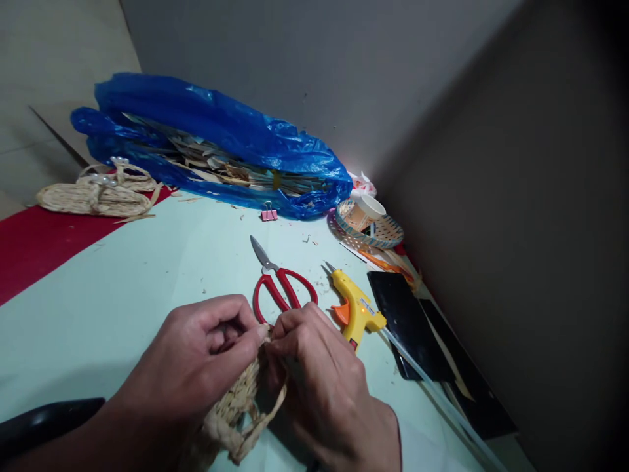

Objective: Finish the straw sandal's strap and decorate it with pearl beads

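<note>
Both hands meet at the tip of a braided straw piece (230, 410), which hangs below them toward the bottom edge. My left hand (196, 354) pinches its upper end between thumb and forefinger. Right beside it, my right hand (324, 377) has its fingers closed on the same end; a loose straw strand loops down from there. The exact grip of the right fingertips is partly hidden. Just beyond the hands lie scissors (287, 292) with red handles, blades slightly apart. A yellow glue gun (358, 305) with an orange trigger rests to their right.
A blue plastic bag (206, 105) full of dried strips lies along the wall. Straw sandals with pearls (98, 196) sit at the far left. A pink binder clip (268, 214), a woven basket (393, 233) holding a white cup (372, 206), and a black tablet-like slab (407, 328) stand around.
</note>
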Demonstrator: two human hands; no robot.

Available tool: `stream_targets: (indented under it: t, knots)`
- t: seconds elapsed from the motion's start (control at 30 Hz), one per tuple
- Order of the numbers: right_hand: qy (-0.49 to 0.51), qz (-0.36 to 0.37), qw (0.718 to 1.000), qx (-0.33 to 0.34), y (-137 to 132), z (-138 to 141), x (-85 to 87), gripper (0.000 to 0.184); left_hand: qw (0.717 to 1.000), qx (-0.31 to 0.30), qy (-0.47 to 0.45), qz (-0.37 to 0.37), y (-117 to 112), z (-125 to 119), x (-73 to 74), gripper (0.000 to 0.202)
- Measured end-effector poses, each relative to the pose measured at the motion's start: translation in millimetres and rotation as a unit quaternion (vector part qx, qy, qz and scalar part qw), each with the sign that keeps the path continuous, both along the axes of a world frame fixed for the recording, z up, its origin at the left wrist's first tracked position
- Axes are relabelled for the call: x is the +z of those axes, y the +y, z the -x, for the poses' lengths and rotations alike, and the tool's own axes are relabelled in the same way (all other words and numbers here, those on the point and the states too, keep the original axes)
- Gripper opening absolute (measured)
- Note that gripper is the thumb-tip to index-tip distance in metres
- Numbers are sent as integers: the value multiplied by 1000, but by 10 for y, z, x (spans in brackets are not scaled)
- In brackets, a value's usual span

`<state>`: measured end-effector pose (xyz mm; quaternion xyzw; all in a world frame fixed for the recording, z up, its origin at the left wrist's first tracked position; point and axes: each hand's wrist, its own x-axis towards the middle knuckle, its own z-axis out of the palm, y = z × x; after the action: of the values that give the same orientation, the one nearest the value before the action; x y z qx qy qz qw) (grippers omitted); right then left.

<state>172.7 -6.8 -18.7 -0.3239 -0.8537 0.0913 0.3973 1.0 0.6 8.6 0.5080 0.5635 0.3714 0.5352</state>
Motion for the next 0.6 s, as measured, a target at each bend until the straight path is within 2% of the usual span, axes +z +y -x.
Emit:
stream_targets:
  t: [0.13,0.27,0.37,0.47,0.6]
  knots:
    - [-27,-85,996,0,13,-11,-45,18,999,-5,-31,37,4,5,-1,21]
    - [-60,-132,988,46,52,-52,69,19,997,-7,-61,47,9,3,10,18]
    - [-79,-134,986,64,67,-63,128,22,996,-17,-73,40,18,8,-15,17]
    - [-95,-125,986,58,62,-45,115,22,996,-30,-81,24,30,23,-74,16]
    - [-58,-70,996,14,65,-6,70,19,997,-38,-59,-11,57,44,-125,19]
